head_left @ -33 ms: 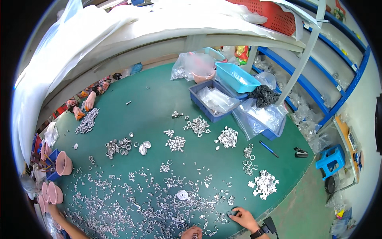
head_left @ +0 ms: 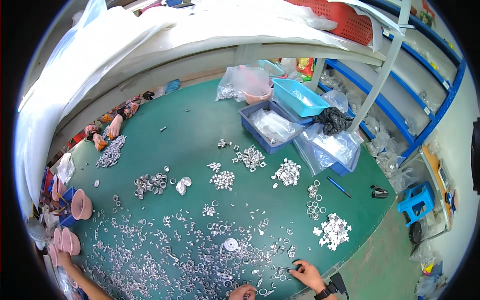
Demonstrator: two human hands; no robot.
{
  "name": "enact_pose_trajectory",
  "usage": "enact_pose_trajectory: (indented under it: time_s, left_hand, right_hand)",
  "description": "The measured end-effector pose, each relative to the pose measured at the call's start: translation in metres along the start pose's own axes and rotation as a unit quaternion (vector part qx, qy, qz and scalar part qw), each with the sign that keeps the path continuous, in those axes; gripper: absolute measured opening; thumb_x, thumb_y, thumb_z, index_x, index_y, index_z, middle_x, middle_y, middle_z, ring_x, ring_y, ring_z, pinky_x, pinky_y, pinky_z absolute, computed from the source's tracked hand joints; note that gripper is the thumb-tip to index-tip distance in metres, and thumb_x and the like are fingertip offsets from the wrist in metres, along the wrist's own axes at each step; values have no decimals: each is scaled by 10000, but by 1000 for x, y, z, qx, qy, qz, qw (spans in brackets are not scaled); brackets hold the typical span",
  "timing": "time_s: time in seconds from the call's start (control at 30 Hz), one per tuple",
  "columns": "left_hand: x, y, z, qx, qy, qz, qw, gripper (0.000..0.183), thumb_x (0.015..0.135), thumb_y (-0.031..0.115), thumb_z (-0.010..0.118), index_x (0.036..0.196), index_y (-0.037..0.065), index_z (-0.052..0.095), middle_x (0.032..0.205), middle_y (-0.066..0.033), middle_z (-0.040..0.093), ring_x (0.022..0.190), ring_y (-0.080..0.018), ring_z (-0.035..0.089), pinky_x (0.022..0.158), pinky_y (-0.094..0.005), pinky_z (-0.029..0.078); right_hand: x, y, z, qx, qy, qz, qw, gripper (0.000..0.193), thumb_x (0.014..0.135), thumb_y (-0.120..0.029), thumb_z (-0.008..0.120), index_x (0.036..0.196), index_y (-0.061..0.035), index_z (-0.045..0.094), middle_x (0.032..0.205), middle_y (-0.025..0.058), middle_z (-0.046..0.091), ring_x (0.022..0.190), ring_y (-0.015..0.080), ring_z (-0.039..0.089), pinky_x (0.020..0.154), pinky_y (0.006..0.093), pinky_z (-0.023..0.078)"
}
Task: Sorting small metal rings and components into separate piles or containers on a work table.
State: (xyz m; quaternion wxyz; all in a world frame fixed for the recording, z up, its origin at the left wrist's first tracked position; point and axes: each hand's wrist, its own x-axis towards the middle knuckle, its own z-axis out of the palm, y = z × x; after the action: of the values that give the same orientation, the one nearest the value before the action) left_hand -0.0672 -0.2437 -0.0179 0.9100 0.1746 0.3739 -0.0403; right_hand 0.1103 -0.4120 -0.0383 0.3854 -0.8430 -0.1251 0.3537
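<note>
- Small metal parts (head_left: 200, 260) lie scattered thick over the near half of the green table (head_left: 190, 130), the loose mass touching both hands at the lower edge of the head view.
- Right hand (head_left: 306, 274), wrist in a dark watch, rests flat with fingers spread on parts near the table's edge, gripping nothing visible.
- Left hand (head_left: 243, 292) is curled at the frame's edge; whether it holds a piece I cannot tell.
- Sorted heaps (head_left: 287, 172) sit farther out, so some sorting looks done; most parts remain unsorted.
</note>
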Motion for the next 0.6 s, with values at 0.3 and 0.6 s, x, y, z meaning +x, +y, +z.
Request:
enact_pose_trajectory:
  time_s: [0.3,0.6]
  left_hand:
    - [-13,8,20,17,78,21,997,307,840,245,407,587,74,437,449,-10,363,334,-88,302,321,-201,218]
    - [-12,-33,2,-90,-74,84,990,108,790,40,460,875,-2,512,833,-92,538,743,-183,514,670,-278,418]
  right_hand:
    - [5,-25,-7,664,61,123,735,104,787,-147,458,738,-55,469,474,-17,285,388,86,254,375,231,221]
    - [-9,-24,-11,696,24,93,712,244,735,89,412,979,91,405,922,188,487,916,312,511,812,361,448]
